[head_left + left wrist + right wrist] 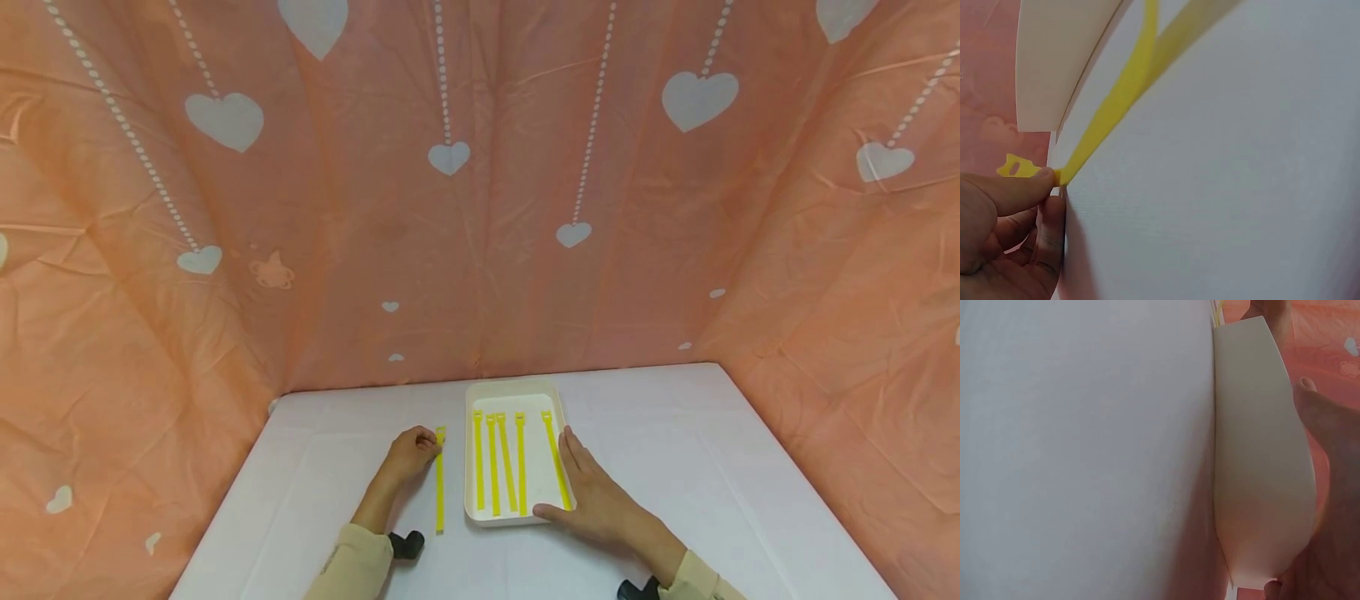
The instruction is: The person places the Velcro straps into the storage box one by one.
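Left of the tray, my left hand (411, 454) pinches a yellow hook-and-loop cable tie (440, 492) just below its slotted head. The left wrist view shows the tie (1107, 115) bent at the thumb and fingertip, its tail running away over the white table. A shallow cream tray (510, 388) holds several more yellow cable ties (521, 462), laid lengthwise with their heads at the far end. My right hand (596, 493) rests against the tray's right side, fingers extended and thumb spread over the near rim. In the right wrist view, the tray wall (1260, 444) stands beside that hand.
A white cloth (675, 442) covers the table. Pink-orange curtains (510, 275) printed with white hearts hang behind it and along both sides. Black wrist mounts (407, 545) sit at the cuffs of beige sleeves (352, 560).
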Demonstrator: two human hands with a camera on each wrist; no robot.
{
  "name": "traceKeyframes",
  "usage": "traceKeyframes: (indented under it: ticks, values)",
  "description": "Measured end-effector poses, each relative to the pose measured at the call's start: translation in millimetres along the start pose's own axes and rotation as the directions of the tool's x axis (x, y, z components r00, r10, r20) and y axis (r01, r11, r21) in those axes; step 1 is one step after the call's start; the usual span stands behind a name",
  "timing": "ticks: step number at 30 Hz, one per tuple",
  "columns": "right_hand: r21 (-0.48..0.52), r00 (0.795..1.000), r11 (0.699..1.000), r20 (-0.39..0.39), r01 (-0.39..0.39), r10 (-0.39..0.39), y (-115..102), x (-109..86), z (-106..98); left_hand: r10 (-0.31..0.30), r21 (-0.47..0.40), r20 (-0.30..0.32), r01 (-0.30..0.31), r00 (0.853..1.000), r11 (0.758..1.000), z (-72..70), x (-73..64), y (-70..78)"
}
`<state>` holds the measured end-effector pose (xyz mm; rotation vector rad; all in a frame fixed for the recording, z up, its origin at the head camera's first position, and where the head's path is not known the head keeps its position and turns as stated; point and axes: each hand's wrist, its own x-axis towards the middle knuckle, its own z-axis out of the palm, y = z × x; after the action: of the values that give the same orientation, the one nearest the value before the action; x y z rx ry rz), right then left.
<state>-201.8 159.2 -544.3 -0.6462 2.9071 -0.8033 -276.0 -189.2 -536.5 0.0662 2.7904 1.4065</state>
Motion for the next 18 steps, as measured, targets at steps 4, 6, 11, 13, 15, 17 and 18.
traceKeyframes:
  ticks: [4,6,11,13,15,17,18]
  values:
    - [0.001,1.0,1.0,-0.003,0.005,-0.005,-0.1,-0.6,-0.7,-0.014,0.012,0.003,0.014,1.0,1.0,0.0,-1.3,-1.1]
    - [0.003,1.0,1.0,-0.002,0.003,-0.003,-0.3,-1.1,-1.0,-0.013,0.013,0.005,0.013,1.0,1.0,-0.3,-2.2,-1.1]
    - [0.007,1.0,1.0,-0.003,-0.008,0.008,-0.6,-0.8,-0.9,-0.003,-0.003,0.007,0.003,1.0,1.0,-2.7,-3.9,-1.0]
    - [0.009,1.0,1.0,0.0,-0.01,0.01,-0.5,-0.2,-0.5,-0.008,-0.013,0.011,0.008,1.0,1.0,-4.8,-4.8,-0.7]
    - [0.009,1.0,1.0,0.003,-0.011,0.011,-0.2,0.3,-0.2,-0.01,-0.041,0.021,0.01,1.0,0.999,-7.3,-6.3,0.9]
    - [0.01,1.0,1.0,0.004,-0.011,0.011,0.0,0.7,-0.2,-0.012,-0.075,0.035,0.015,0.999,0.997,-10.3,-8.4,3.9]
    - [0.008,1.0,1.0,0.004,-0.011,0.01,0.1,0.7,-0.3,-0.017,-0.095,0.041,0.021,0.999,0.995,-11.7,-9.4,5.6]
